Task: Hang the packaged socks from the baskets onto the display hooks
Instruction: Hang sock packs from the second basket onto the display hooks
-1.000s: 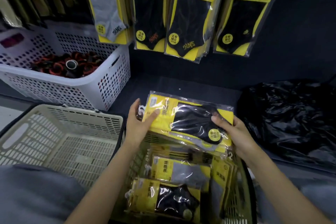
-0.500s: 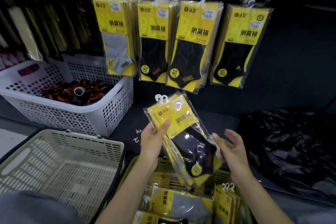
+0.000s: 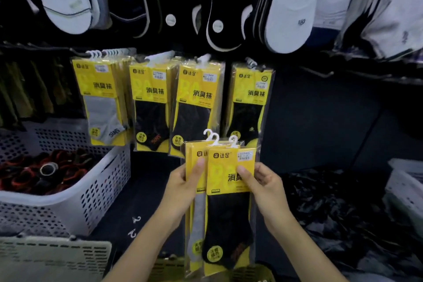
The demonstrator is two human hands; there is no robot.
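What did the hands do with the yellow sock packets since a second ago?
The left hand and right hand raised the bundle of yellow plastic sock packets and turned it from lying flat to upright, white hooks on top. Both hands now pinch its sides. The yellow packets hanging on the display hooks and the white perforated plastic basket stayed put.

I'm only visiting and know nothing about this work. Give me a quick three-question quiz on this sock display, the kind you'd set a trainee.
1. True or false: only the right hand grips the sock packs; the left hand hangs free.
2. The sock in the front pack is: A white, B black, C red.
3. Fill in: the leftmost hanging pack shows a ___ sock.
Key: 1 false; 2 B; 3 grey.
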